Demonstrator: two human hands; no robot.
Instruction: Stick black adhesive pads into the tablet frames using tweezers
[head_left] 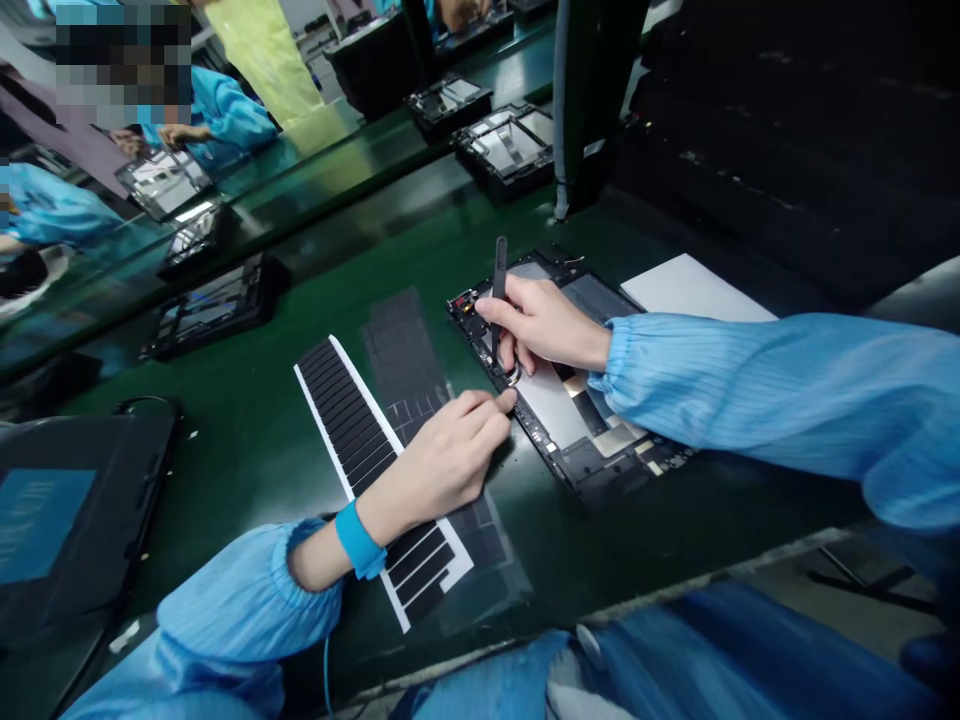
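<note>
Clenching black tweezers (499,290), the right hand (544,325) works beside the pinching left hand (442,470) at an open tablet frame (600,465); black strips (349,425) lie on their sheet.

The right hand (544,325) hides the middle of the black tweezers (499,275).

Head-worn view, looking forward and down over a green workbench (247,450)

The camera sits above and close to the person's own forearms, with the left hand (439,470) and right hand (544,325) near the middle of the frame, reaching in from the near side. It faces across the bench at a tilt, so the near bench edge (600,605) runs diagonally, rising to the right. The view reaches far left to a co-worker's blue sleeve (217,110), smaller with distance.
</note>
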